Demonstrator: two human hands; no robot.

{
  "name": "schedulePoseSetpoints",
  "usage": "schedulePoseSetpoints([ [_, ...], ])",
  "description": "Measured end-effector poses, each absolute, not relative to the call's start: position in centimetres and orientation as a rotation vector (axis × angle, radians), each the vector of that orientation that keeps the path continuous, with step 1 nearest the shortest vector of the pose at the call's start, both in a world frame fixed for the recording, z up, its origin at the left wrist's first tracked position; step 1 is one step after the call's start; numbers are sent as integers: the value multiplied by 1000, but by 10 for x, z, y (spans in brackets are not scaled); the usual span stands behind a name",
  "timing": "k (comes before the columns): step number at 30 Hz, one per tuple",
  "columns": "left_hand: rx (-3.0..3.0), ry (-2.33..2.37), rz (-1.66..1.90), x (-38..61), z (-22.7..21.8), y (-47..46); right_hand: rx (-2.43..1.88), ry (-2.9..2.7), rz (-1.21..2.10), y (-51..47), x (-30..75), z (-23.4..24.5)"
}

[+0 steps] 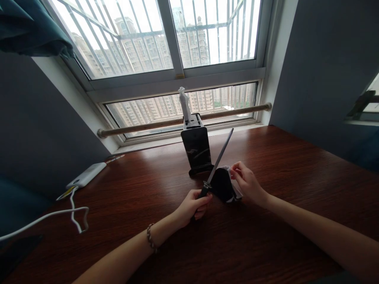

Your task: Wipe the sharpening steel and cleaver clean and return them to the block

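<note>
My left hand is closed round the dark handle of a honing steel, whose thin rod slants up and to the right. My right hand pinches a dark cloth with a white edge that sits against the base of the rod. Both hands hover just above a dark wooden table. A black knife block with something wrapped in white sticking out of its top stands just behind the hands.
A white power bank with a white cable lies at the table's left edge. A large barred window and a wooden rail run along the back. Grey walls close both sides.
</note>
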State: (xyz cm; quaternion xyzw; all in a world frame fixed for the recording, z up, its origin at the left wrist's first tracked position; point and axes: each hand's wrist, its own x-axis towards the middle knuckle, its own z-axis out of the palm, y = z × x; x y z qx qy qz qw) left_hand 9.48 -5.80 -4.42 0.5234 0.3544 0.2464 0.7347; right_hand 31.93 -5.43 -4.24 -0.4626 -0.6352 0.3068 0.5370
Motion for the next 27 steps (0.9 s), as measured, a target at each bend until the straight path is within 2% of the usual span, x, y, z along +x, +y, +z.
schedulePoseSetpoints([
  [6, 1260, 844, 536, 101, -46, -61, -647, -780, 1449, -67, 302, -29],
  [10, 1298, 871, 541, 103, -45, -62, -597, -741, 1713, -80, 290, -30],
  [17, 1541, 950, 519, 106, -51, -64, -727, -1064, 1631, -86, 279, -55],
  [23, 1868, 1008, 594, 107, -52, -69, -689, -825, 1759, -86, 282, -61],
  [27, 1905, 994, 585, 107, -49, -70, -719, -857, 1730, -83, 286, -58],
])
